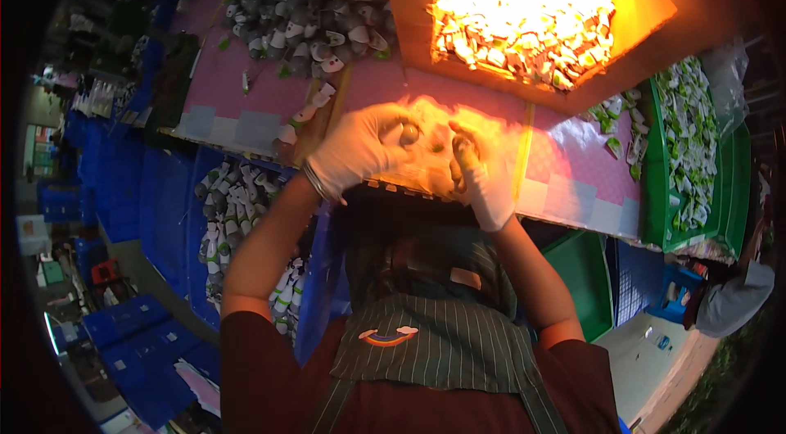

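Pinching small round dark-grey piece [409, 135] in white-gloved left hand [364, 145]; holding white-gloved right hand [486, 180] curled just beside, cannot tell whether gripping. Facing open brown cardboard box [412, 10] beyond both hands.

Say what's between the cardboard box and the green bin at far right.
Loose green-and-white pieces, scattered on the pink tabletop between the cardboard box and green bin; shows in the head view.
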`<act>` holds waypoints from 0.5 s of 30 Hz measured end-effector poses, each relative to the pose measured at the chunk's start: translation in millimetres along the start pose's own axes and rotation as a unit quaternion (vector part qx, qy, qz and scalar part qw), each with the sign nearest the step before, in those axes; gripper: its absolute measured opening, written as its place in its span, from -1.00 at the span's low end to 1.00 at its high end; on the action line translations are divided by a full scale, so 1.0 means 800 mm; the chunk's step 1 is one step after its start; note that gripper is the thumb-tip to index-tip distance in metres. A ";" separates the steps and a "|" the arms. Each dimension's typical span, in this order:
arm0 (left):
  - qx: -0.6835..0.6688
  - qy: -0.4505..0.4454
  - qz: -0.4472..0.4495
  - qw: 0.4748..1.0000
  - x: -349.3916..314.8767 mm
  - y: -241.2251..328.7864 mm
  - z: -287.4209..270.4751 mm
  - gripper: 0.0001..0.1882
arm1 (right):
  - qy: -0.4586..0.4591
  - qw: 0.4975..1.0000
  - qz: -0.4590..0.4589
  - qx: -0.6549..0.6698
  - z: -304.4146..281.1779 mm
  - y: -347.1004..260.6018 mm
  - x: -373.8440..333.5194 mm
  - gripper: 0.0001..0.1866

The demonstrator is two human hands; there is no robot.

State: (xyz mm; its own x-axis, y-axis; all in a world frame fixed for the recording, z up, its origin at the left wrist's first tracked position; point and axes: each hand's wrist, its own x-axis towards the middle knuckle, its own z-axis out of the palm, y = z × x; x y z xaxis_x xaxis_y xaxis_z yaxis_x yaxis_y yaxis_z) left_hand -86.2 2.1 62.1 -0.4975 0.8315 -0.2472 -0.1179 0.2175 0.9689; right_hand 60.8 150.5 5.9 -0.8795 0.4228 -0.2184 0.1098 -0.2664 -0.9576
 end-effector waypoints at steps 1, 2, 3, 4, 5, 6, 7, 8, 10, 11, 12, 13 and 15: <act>-0.003 -0.009 -0.050 0.999 -0.007 -0.001 0.012 -0.73 | 0.001 0.999 0.015 0.029 -0.005 0.002 0.005 -0.65; -0.005 -0.018 -0.055 0.998 -0.008 -0.009 0.022 -0.73 | 0.010 0.999 0.020 0.029 -0.009 -0.001 0.006 -0.65; 0.022 -0.015 -0.046 0.999 -0.013 -0.017 0.029 -0.73 | -0.014 0.998 0.063 -0.025 -0.009 -0.010 0.006 -0.68; 0.049 -0.011 -0.037 0.998 -0.018 -0.022 0.035 -0.72 | -0.040 0.990 0.107 -0.078 -0.009 -0.014 0.003 -0.70; 0.046 -0.013 -0.042 0.998 -0.024 -0.023 0.036 -0.72 | -0.038 0.990 0.113 -0.077 -0.009 -0.012 -0.001 -0.70; 0.014 -0.022 -0.120 0.992 -0.028 -0.015 0.039 -0.66 | -0.032 0.989 0.104 -0.097 -0.012 -0.009 -0.004 -0.70; -0.017 -0.030 -0.196 0.980 -0.031 -0.012 0.042 -0.60 | -0.027 0.988 0.095 -0.117 -0.015 -0.005 -0.006 -0.70; -0.019 -0.035 -0.199 0.979 -0.033 -0.018 0.048 -0.60 | -0.024 0.988 0.099 -0.117 -0.018 0.001 -0.008 -0.70; -0.034 0.016 -0.095 0.995 -0.041 -0.033 0.062 -0.59 | 0.007 0.992 0.078 -0.095 -0.017 0.012 -0.009 -0.75; -0.041 0.041 -0.043 0.997 -0.044 -0.040 0.067 -0.59 | 0.008 0.992 0.080 -0.095 -0.018 0.013 -0.010 -0.75; -0.007 0.055 -0.016 0.998 -0.047 -0.049 0.069 -0.54 | 0.018 0.986 0.082 -0.144 -0.015 0.008 -0.011 -0.76; -0.007 0.055 -0.018 0.998 -0.049 -0.058 0.069 -0.54 | 0.029 0.977 0.083 -0.193 -0.013 0.006 -0.012 -0.77; 0.072 0.087 0.024 0.993 -0.050 -0.069 0.072 -0.48 | 0.022 0.976 0.069 -0.206 -0.013 0.013 -0.012 -0.77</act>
State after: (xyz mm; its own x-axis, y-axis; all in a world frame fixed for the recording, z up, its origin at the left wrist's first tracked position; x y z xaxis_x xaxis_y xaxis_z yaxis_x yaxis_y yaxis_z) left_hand -10.6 -13.4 18.2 -0.6420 0.7447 -0.1823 0.0273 0.2599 0.9652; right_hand 75.1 152.9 -4.1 -0.8232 0.4469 -0.3501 0.4105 0.0425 -0.9109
